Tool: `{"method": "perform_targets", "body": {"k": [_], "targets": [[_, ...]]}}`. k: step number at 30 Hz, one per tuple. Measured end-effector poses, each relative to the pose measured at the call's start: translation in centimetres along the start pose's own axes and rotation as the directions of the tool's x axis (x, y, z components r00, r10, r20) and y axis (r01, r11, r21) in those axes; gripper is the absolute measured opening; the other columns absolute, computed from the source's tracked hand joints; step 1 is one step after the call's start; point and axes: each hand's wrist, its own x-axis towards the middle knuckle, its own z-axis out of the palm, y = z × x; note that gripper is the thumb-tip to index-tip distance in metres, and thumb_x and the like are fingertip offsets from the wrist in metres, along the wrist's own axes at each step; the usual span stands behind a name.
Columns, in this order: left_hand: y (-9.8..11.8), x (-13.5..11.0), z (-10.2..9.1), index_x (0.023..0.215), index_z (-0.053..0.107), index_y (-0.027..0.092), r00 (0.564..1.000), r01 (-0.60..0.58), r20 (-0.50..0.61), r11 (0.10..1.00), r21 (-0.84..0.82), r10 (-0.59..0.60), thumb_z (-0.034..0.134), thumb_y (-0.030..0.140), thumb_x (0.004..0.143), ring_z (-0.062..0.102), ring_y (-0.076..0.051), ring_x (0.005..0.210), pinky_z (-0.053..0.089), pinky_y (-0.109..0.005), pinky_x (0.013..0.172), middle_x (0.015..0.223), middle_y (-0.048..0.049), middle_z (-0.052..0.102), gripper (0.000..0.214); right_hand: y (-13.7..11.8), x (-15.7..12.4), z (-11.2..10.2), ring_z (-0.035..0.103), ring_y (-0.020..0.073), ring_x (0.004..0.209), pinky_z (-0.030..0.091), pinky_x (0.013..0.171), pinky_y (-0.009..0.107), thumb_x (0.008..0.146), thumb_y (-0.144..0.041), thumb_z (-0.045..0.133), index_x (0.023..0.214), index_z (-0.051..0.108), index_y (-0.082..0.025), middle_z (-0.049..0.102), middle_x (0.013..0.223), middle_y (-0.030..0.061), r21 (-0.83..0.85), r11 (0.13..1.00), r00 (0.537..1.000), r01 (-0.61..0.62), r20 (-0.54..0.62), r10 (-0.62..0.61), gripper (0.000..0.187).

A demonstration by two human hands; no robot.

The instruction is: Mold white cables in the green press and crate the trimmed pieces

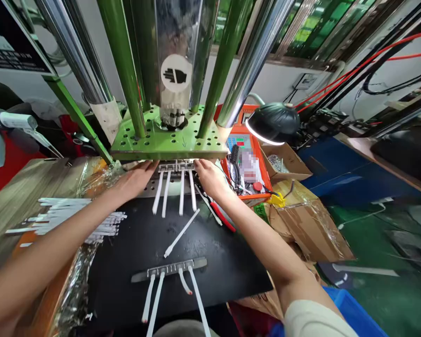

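Under the green press plate (171,149), a metal cable fixture (177,166) lies crosswise with several white cables (181,196) sticking out toward me. My left hand (136,180) reaches in from the left, fingers close together at the fixture's left end. At its right end is my right hand (210,177), its fingers bent against the metal; both hands' grip is partly hidden. A second slotted metal fixture (177,269) sits on the black work surface (126,252) nearer me, also carrying white cables. One loose white cable (182,232) lies between the two fixtures.
A pile of white cables (80,217) lies at left. Red-handled pliers (222,216) are beside my right forearm. An orange control box (247,164), a lit black lamp (275,122) and cardboard boxes (312,224) stand right. Chrome columns (252,65) flank the press.
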Motion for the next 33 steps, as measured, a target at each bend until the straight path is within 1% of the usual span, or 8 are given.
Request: {"method": "perform_targets", "body": {"k": [5, 8, 11, 15, 20, 23, 29, 33], "targets": [[4.7, -13.7, 0.3, 0.128, 0.057, 0.022, 0.977, -0.155, 0.109, 0.962, -0.223, 0.183, 0.035, 0.022, 0.102, 0.060, -0.017, 0.112, 0.048, -0.025, 0.098, 0.122, -0.0066, 0.061, 0.034, 2.6, -15.9, -5.9, 0.065, 0.0229, 0.113, 0.053, 0.094, 0.032, 0.093, -0.012, 0.045, 0.122, 0.063, -0.020, 0.067, 0.124, 0.0093, 0.115, 0.991, 0.997, -0.063, 0.053, 0.057, 0.036], [8.0, -19.0, 1.3, 0.127, 0.056, 0.024, 0.965, -0.140, 0.191, 0.968, -0.207, 0.181, 0.045, 0.026, 0.099, 0.060, -0.020, 0.104, 0.050, -0.030, 0.088, 0.117, -0.0065, 0.060, 0.031, 4.1, -24.3, -9.5, 0.068, 0.0229, 0.111, 0.057, 0.091, 0.031, 0.094, -0.018, 0.049, 0.121, 0.065, -0.025, 0.070, 0.121, 0.0067, 0.138, 0.978, 0.978, -0.159, 0.158, 0.136, 0.033], [10.4, -20.3, 2.9, 0.108, 0.062, 0.020, 0.979, -0.134, 0.144, 0.987, -0.093, 0.146, 0.042, 0.018, 0.098, 0.058, -0.023, 0.092, 0.047, -0.037, 0.081, 0.104, -0.0076, 0.060, 0.022, 4.8, -29.4, -10.2, 0.070, 0.0251, 0.110, 0.059, 0.091, 0.033, 0.093, -0.022, 0.054, 0.124, 0.067, -0.027, 0.071, 0.121, 0.0073, 0.102, 0.979, 0.961, -0.176, 0.231, 0.149, 0.034], [10.1, -19.0, 3.6, 0.096, 0.059, 0.017, 0.984, -0.175, 0.026, 0.984, 0.001, 0.175, 0.038, 0.010, 0.099, 0.056, -0.022, 0.087, 0.046, -0.035, 0.079, 0.094, -0.0070, 0.059, 0.022, 2.4, -31.2, -7.2, 0.071, 0.0246, 0.107, 0.061, 0.089, 0.035, 0.094, -0.018, 0.052, 0.127, 0.066, -0.025, 0.072, 0.119, 0.0094, 0.133, 0.989, 0.970, -0.067, 0.241, 0.033, 0.037], [6.0, -16.3, 1.1, 0.106, 0.054, 0.013, 0.925, -0.350, -0.147, 0.936, 0.035, 0.351, 0.038, 0.010, 0.100, 0.057, -0.020, 0.086, 0.048, -0.031, 0.078, 0.092, -0.0074, 0.060, 0.018, -3.0, -26.3, -4.4, 0.057, 0.0248, 0.128, 0.053, 0.105, 0.042, 0.085, -0.003, 0.049, 0.136, 0.058, -0.023, 0.063, 0.135, 0.0098, 0.248, 0.968, 0.939, 0.048, 0.319, -0.128, 0.055], [4.2, -13.4, -0.3, 0.108, 0.054, 0.011, 0.933, -0.324, -0.147, 0.945, 0.042, 0.327, 0.041, 0.014, 0.099, 0.057, -0.022, 0.087, 0.050, -0.034, 0.078, 0.095, -0.0107, 0.062, 0.016, -4.2, -20.1, -3.9, 0.055, 0.0203, 0.130, 0.051, 0.106, 0.036, 0.092, -0.005, 0.041, 0.146, 0.045, -0.023, 0.055, 0.143, 0.0110, 0.368, 0.922, 0.957, 0.118, 0.207, -0.205, 0.057], [0.7, -3.6, -0.1, 0.118, 0.060, 0.014, 0.998, -0.039, -0.053, 0.999, 0.025, 0.040, 0.037, 0.024, 0.099, 0.060, -0.029, 0.110, 0.048, -0.044, 0.098, 0.113, -0.0158, 0.065, 0.032, -1.3, -4.0, 0.1, 0.065, 0.0271, 0.104, 0.053, 0.093, 0.041, 0.096, -0.013, 0.041, 0.138, 0.053, -0.014, 0.066, 0.114, 0.0158, 0.187, 0.974, 0.969, 0.130, 0.184, -0.164, 0.043], [-2.4, 3.2, 0.9, 0.131, 0.057, 0.024, 0.996, 0.093, -0.015, 0.996, -0.014, -0.094, 0.040, 0.026, 0.099, 0.059, -0.026, 0.117, 0.045, -0.041, 0.105, 0.126, -0.0098, 0.064, 0.036, 1.8, 4.7, 2.3, 0.059, 0.0284, 0.114, 0.048, 0.101, 0.044, 0.092, -0.007, 0.039, 0.131, 0.059, -0.018, 0.066, 0.120, 0.0141, 0.146, 0.989, 0.994, 0.033, 0.103, -0.048, 0.045]]}}
